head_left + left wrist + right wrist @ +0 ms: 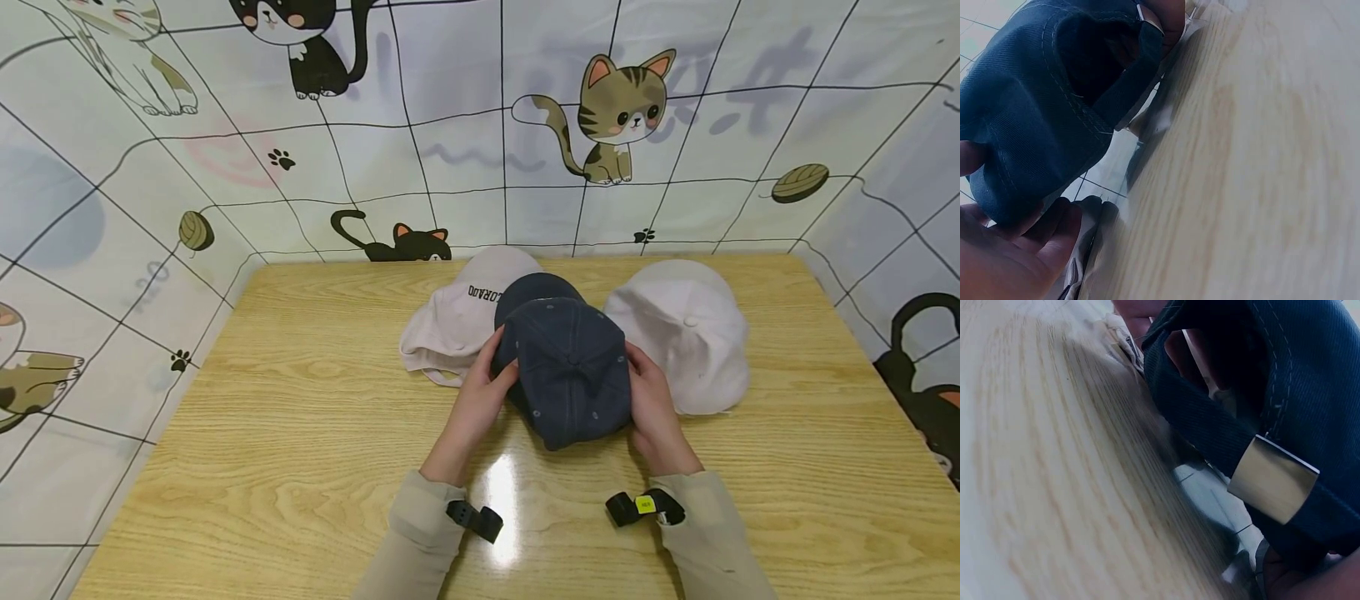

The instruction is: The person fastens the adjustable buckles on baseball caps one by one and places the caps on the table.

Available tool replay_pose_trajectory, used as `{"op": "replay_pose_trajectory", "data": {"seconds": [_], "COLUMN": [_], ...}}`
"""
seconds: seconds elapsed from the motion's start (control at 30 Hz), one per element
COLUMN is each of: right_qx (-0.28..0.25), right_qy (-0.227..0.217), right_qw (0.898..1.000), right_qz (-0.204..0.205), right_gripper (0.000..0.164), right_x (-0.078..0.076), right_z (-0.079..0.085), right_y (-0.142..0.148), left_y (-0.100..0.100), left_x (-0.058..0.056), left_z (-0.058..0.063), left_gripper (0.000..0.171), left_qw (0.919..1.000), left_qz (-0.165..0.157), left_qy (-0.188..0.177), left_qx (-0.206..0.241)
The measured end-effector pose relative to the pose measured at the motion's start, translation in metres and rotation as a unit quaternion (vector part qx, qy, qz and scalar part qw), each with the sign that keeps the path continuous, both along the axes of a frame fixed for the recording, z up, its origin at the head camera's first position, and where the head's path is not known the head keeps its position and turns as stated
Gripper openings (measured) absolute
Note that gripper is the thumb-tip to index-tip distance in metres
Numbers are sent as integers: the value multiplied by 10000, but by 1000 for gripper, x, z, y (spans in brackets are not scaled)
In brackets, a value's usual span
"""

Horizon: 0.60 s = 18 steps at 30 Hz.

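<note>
Both hands hold a navy baseball cap (573,367) over the wooden table, its crown toward the head camera and its brim pointing to the back. My left hand (480,400) grips the left side, thumb on the near face and fingers around the edge. On the right side, my right hand (656,404) holds the cap's edge, with part of its fingers hidden behind the fabric. The right wrist view shows the cap's rear strap (1204,419) with a metal buckle (1272,478) beside the back opening. In the left wrist view, fingers (1060,240) lie under the cap.
A pale cap (450,325) with dark lettering lies behind to the left, partly covered by the navy one. A white cap (686,333) lies to the right, close to the right hand. Cat-print sheeting (465,167) stands around the wooden table (300,433).
</note>
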State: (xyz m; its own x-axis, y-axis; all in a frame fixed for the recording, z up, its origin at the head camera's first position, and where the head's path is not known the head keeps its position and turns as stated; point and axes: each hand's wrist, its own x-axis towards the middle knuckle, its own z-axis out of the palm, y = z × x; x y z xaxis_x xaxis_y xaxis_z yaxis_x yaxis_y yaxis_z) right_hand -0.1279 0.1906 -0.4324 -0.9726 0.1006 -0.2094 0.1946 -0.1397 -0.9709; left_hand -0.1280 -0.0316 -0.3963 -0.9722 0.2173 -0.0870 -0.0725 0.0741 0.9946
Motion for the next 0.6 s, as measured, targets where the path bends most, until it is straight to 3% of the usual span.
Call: {"op": "replay_pose_trajectory", "data": {"seconds": [0.6], "right_qx": [7], "right_qy": [13], "right_qw": [10000], "right_qz": [-9], "right_gripper": [59], "right_x": [0], "right_z": [0], "right_y": [0], "left_y": [0], "left_x": [0], "left_z": [-1], "left_gripper": [53], "left_qw": [9999], "left_qz": [22], "left_qy": [-115], "left_qx": [94]}}
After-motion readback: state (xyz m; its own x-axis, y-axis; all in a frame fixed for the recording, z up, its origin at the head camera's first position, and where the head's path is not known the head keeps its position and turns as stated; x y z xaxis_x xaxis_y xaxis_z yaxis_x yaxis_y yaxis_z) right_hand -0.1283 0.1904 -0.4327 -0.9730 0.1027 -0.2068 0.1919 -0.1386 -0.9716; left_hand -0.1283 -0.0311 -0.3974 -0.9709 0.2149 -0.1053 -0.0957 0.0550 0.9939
